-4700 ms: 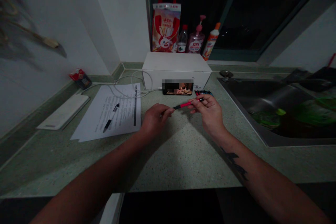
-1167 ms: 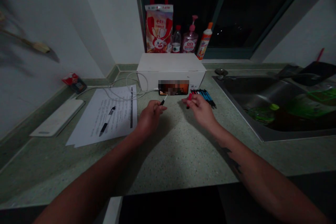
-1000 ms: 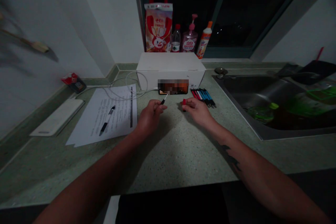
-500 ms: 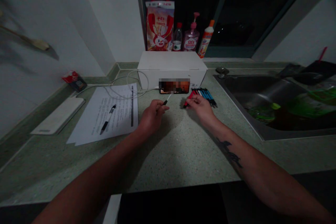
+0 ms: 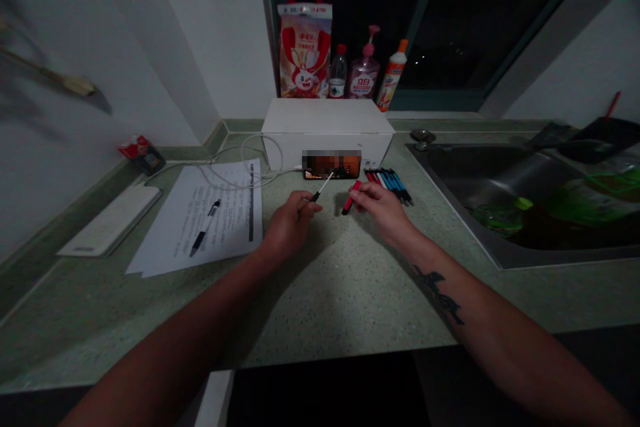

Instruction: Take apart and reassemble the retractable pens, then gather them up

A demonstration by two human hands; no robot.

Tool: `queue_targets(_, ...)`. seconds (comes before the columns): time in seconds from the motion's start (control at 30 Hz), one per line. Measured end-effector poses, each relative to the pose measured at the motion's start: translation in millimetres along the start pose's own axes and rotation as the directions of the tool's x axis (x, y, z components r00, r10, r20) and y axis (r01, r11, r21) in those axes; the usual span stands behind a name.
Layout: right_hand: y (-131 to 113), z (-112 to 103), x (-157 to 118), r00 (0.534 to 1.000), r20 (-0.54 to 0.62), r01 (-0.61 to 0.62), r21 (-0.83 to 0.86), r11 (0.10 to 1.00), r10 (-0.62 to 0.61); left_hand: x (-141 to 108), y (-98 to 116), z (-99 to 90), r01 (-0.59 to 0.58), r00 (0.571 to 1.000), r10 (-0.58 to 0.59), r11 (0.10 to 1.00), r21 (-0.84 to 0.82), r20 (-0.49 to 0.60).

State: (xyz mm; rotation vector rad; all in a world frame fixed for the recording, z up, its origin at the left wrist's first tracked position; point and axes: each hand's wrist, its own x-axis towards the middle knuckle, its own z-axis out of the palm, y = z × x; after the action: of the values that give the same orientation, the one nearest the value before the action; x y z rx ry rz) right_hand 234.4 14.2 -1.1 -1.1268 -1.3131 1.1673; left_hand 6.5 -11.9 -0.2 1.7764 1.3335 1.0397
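Note:
Between the closed fingers of my left hand (image 5: 290, 223) is a white and black pen (image 5: 324, 186), slanting up to the right. My right hand (image 5: 384, 208) pinches a red pen (image 5: 351, 199) whose black end points down toward the counter. Just beyond my right hand, a row of several pens (image 5: 393, 181) in red, white, black and blue lies side by side. A phone (image 5: 347, 167) leans on its long edge against a white box (image 5: 325, 117), behind both hands. Another white and black pen (image 5: 204, 230) rests on printed paper sheets (image 5: 237, 207) to the left.
A white cable (image 5: 235, 185) loops over the sheets to the phone. At left lie a white slab-like device (image 5: 113, 220) and a red and dark packet (image 5: 141, 155). The steel sink (image 5: 465, 213) is at right. A bag (image 5: 305, 53) and bottles (image 5: 364, 73) stand behind the box.
My right hand has drawn the red pen slightly away from the row, and more of the pen now shows. The pen in my left hand has tilted a little to the right.

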Motion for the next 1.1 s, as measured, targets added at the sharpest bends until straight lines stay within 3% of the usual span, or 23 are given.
queue_targets(0.1,3.6,0.1,-0.8,0.990,0.069,-0.119,-0.011,0.993,0.120,0.7,-0.9,-0.2,0.003,1.000,-0.003,1.000,0.006,-0.005)
queue_targets(0.2,4.7,0.1,-0.7,0.974,0.059,-0.208,-0.125,0.970,0.217,0.7,-0.6,-0.3,-0.002,1.000,0.002,1.000,0.018,-0.011)
queue_targets(0.27,3.6,0.5,-0.4,0.963,0.090,-0.244,-0.105,0.964,0.253,0.3,0.0,-0.3,-0.003,1.000,0.003,1.000,0.026,-0.009)
queue_targets(0.6,0.1,0.0,0.4,0.965,0.063,-0.245,-0.148,0.958,0.257,0.3,1.2,0.9,0.006,1.000,-0.006,1.000,0.006,-0.006)
queue_targets(0.8,-1.1,0.1,-0.4,0.954,0.097,-0.285,-0.010,0.958,0.285,-0.2,1.5,-0.4,-0.008,1.000,0.008,1.000,0.005,-0.006)
queue_targets(1.0,3.5,0.1,4.0,0.986,0.050,-0.163,0.125,0.979,0.158,0.2,1.8,0.6,-0.010,1.000,0.010,1.000,0.009,-0.008)
queue_targets(1.1,5.9,-2.8,6.6,0.999,-0.042,0.023,-0.001,1.000,-0.023,-0.4,3.8,0.4,-0.012,1.000,0.012,1.000,0.017,-0.006)
